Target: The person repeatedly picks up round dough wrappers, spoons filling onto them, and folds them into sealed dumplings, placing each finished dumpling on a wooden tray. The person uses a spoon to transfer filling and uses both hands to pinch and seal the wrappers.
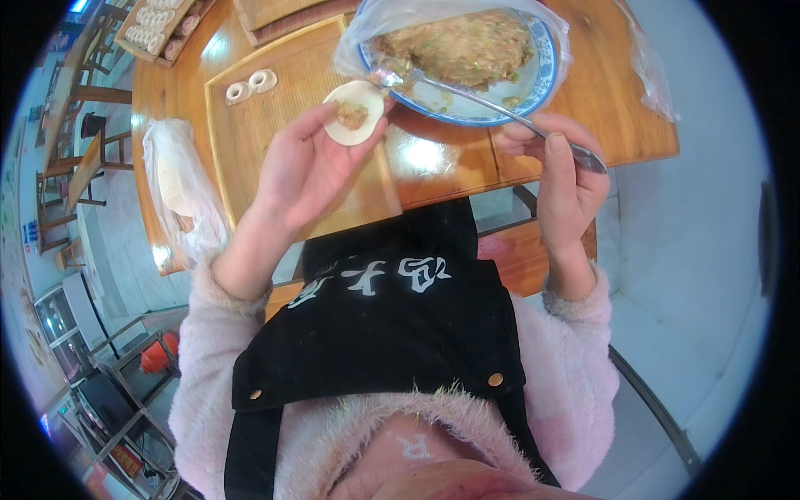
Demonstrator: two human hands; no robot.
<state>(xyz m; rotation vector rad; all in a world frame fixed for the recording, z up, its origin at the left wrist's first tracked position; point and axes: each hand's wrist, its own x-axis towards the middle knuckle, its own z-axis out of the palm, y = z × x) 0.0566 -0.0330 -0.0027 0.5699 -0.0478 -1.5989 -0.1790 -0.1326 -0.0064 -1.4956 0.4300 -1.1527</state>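
Note:
My left hand (312, 167) holds a round dumpling wrapper (337, 132) over the wooden tray, with a small lump of filling (352, 115) at its middle. In my right hand (560, 171) is the handle of a metal spoon (508, 111). The spoon's bowl rests at the left edge of the filling heap, beside the wrapper. That heap of minced filling (458, 46), flecked with green, lies in a blue-and-white dish (546, 62) partly covered by a clear plastic bag (354, 46). Two ring-shaped folded dumplings (251, 86) sit on the slatted wooden tray (275, 125).
A stack of wrappers in a plastic bag (179, 183) lies at the table's left edge. Another tray of dumplings (157, 29) stands at the far left. Crumpled plastic (654, 75) hangs at the table's right edge. A wooden bench (533, 258) stands below the table's near edge.

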